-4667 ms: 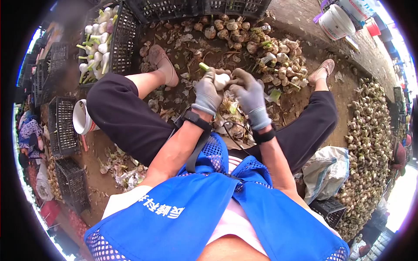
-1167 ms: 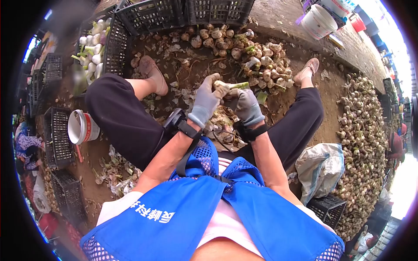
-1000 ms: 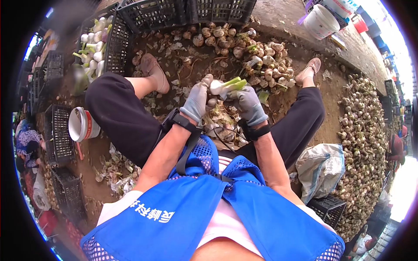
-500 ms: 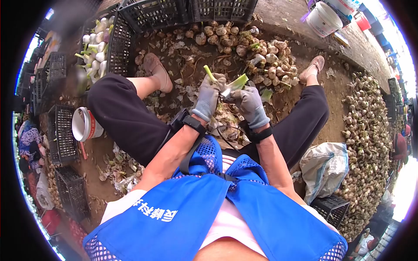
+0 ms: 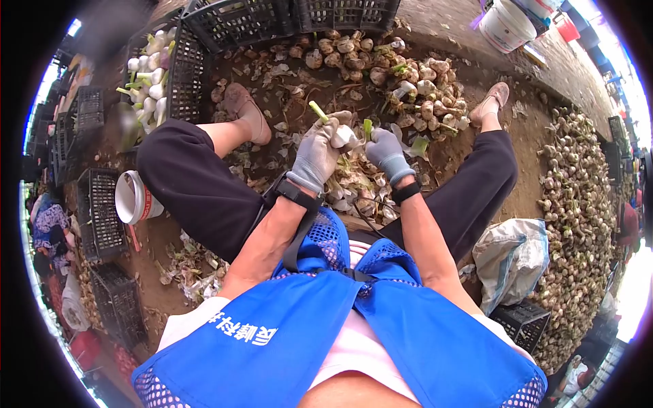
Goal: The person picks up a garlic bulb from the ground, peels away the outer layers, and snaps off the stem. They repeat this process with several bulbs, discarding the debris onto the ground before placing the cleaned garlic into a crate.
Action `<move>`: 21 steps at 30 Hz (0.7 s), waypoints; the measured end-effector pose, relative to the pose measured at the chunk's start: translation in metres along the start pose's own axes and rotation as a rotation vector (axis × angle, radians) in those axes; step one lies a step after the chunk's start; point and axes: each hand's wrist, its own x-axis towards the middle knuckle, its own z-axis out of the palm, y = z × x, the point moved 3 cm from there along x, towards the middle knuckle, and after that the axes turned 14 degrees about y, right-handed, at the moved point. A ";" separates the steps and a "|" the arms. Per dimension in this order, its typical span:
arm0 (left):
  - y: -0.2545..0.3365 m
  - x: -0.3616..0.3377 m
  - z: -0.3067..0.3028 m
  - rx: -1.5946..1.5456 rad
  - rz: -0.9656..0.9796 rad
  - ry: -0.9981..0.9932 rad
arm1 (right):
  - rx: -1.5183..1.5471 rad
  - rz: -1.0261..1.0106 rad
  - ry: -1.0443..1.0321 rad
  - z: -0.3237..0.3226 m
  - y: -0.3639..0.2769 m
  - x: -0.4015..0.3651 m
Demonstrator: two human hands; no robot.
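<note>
In its grey work glove, my left hand is closed around a garlic bulb, white and smooth, whose cut green stem pokes out above the fingers. Just to the right, my right hand, also gloved, pinches a green strip of garlic leaf. A small gap separates the two hands. Beneath them lies a heap of peeled garlic skins. Untrimmed garlic bulbs are piled on the ground beyond my right hand.
A black crate at upper left stands beside cleaned white garlic. More black crates line the far side. A white bucket is by my left knee, a woven sack at lower right. A large garlic pile covers the right.
My hands have moved apart, the right one drawing away with leaf. The white bulb in my left hand now shows more fully.
</note>
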 end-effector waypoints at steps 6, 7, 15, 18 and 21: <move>0.000 0.018 -0.023 -0.027 0.020 0.335 | 0.031 0.051 0.072 -0.030 -0.004 -0.009; 0.000 0.023 -0.024 -0.141 0.003 0.381 | 0.035 -0.062 0.110 -0.031 -0.011 -0.013; 0.005 0.019 -0.011 -0.242 -0.051 0.241 | -0.170 0.164 -0.159 0.002 -0.003 -0.016; 0.017 0.021 -0.008 -0.224 0.042 0.169 | -0.297 0.060 -0.439 0.032 0.000 -0.026; 0.019 0.016 -0.009 -0.258 0.008 0.147 | -0.220 -0.143 -0.257 0.019 -0.011 -0.024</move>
